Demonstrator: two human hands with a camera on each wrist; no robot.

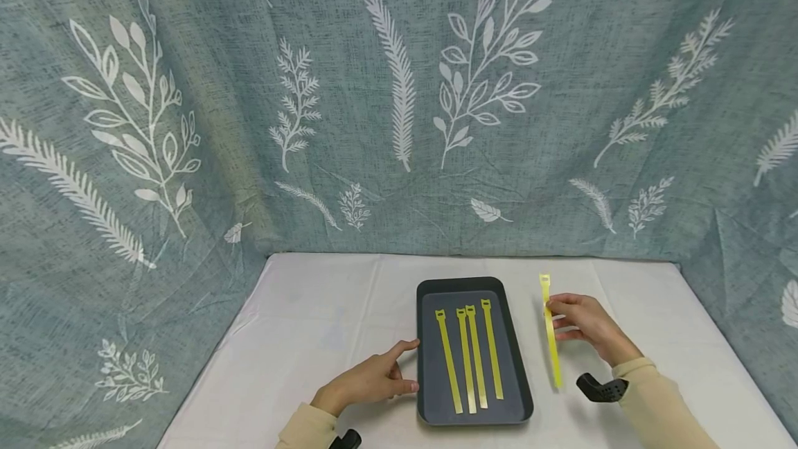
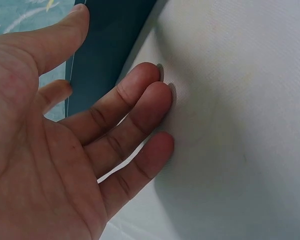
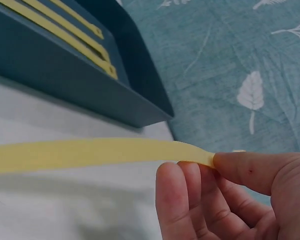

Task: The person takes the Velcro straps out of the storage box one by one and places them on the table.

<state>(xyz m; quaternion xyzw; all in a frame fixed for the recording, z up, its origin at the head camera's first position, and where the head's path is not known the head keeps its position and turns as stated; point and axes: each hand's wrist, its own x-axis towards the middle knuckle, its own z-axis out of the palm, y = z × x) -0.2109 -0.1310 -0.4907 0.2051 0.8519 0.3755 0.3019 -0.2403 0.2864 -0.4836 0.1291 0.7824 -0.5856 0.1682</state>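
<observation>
My right hand [image 1: 586,324] pinches a yellow strap [image 1: 551,345] near its slotted head, to the right of the tray. In the right wrist view the strap [image 3: 100,152] stretches left from between thumb and fingers, above the white cloth. A dark grey rectangular tray [image 1: 426,366] lies on the table, with several more yellow straps [image 1: 449,362] laid lengthwise in it, slotted heads at the far end. At the tray's left side, my left hand [image 1: 374,380] has thumb and index fingertip right at the wall. Its other fingers are relaxed over the cloth in the left wrist view [image 2: 130,115].
A white cloth [image 1: 312,324] covers the table. Behind it and at both sides hangs a blue-green curtain [image 1: 349,123] with white leaf prints. Black wrist devices [image 1: 601,388] sit at both cream sleeves.
</observation>
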